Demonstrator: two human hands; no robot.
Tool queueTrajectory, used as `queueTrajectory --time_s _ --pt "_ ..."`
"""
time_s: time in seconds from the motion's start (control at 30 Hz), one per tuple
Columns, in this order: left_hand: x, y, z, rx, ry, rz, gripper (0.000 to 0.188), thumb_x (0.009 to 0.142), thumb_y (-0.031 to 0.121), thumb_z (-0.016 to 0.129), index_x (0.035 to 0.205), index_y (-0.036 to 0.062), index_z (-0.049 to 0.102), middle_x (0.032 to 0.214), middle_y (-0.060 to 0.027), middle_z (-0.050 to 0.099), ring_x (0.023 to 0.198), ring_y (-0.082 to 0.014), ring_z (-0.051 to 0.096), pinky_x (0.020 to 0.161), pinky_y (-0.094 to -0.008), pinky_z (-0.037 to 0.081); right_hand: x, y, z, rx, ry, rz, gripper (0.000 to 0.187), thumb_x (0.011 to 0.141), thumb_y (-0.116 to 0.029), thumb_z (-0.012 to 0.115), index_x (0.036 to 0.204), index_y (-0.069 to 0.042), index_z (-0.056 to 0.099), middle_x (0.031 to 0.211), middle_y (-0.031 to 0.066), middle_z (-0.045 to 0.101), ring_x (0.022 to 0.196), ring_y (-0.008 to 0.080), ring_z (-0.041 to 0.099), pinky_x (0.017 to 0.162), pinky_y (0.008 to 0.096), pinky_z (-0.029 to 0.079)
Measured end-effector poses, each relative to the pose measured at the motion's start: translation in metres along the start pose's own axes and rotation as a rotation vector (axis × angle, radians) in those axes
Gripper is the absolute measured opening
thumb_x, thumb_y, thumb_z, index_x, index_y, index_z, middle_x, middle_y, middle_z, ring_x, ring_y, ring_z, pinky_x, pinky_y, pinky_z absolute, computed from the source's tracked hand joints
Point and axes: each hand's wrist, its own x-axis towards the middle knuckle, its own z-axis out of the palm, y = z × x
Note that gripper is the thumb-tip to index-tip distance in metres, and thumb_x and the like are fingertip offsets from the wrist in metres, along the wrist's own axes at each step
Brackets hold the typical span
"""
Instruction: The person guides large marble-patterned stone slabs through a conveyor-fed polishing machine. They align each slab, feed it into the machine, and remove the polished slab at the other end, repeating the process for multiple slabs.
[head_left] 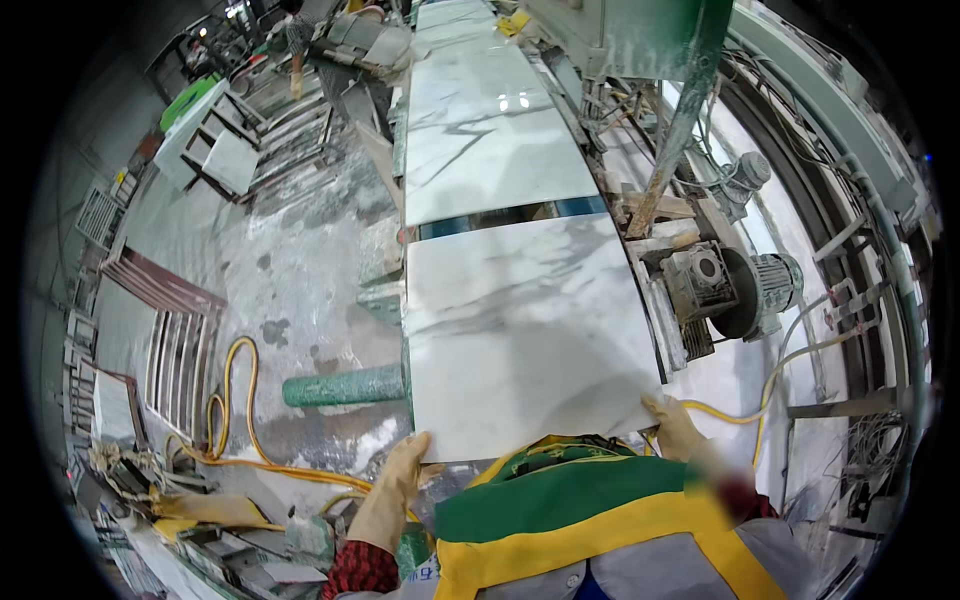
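Note:
A white marble slab (530,330) with grey veins lies flat on a conveyor, its near edge by my waist. My left hand (396,478), in a cream glove, grips the slab's near left corner, its fingers partly hidden below the edge. At the near right corner my right hand (674,428), gloved alike, holds the slab's edge; its underside fingers are hidden. Beyond a narrow gap that shows blue conveyor belt (450,227) lies a second veined marble slab (490,130), which neither hand touches.
A motor with gearbox (705,280) sits right of the conveyor, near a rusty post (665,160). At left, a green cylinder (340,388) juts from the conveyor. A yellow hose (250,395) loops over the floor beside metal racks (180,355). Offcuts (240,550) are heaped at lower left.

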Motion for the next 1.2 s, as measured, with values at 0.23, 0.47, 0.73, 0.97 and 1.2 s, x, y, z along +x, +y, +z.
queueTrajectory --time_s 0.23,0.47,0.73,0.97,1.2 --pt "0.038 -0.02 0.021 -0.187 0.013 0.156 0.037 0.107 0.043 0.074 0.111 0.0065 0.07 0.083 -0.0007 0.066 0.064 -0.0099 0.054 0.054 -0.0276 0.04 0.044 0.003 -0.014 -0.35 -0.03 -0.311 0.047 0.094 0.012 0.067 0.139 0.0 0.068 0.122 0.0214 0.075 0.111 0.0333 0.076 0.092 0.0377 0.064" --pt "0.05 -0.099 0.037 -0.83 0.075 -0.069 0.057 0.114 0.05 0.061 0.147 0.0039 0.059 0.133 -0.0116 0.074 0.103 -0.0206 0.074 0.086 -0.0309 0.064 0.018 0.066 -0.015 0.53 -0.058 0.155 0.05 0.119 -0.049 0.051 0.141 -0.006 0.063 0.124 0.0149 0.072 0.105 0.0258 0.072 0.083 0.032 0.06" --pt "0.042 -0.068 0.124 -0.458 0.246 0.035 0.058 0.117 0.052 0.047 0.134 -0.002 0.058 0.106 -0.0212 0.074 0.084 -0.0297 0.073 0.066 -0.0384 0.061 0.042 0.054 0.077 0.444 0.108 0.264 0.064 0.117 -0.035 0.06 0.162 0.002 0.035 0.133 0.0275 0.062 0.111 0.0451 0.077 0.098 0.0498 0.068" --pt "0.073 -0.073 0.115 -0.465 0.252 0.165 0.063 0.119 0.053 0.045 0.137 -0.0067 0.056 0.103 -0.0251 0.073 0.081 -0.0327 0.073 0.059 -0.0356 0.055 0.057 0.05 0.086 0.503 0.1 0.216 0.064 0.117 -0.037 0.061 0.161 0.0 0.034 0.133 0.0257 0.06 0.108 0.0424 0.076 0.093 0.0503 0.067" --pt "0.07 -0.05 0.126 -0.49 0.223 0.21 0.062 0.119 0.05 0.045 0.133 -0.009 0.058 0.1 -0.0249 0.074 0.082 -0.0327 0.075 0.06 -0.0388 0.057 0.082 0.066 0.073 0.455 0.127 0.236 0.055 0.115 -0.039 0.064 0.151 -0.003 0.044 0.125 0.0234 0.064 0.102 0.0396 0.076 0.088 0.0528 0.068"
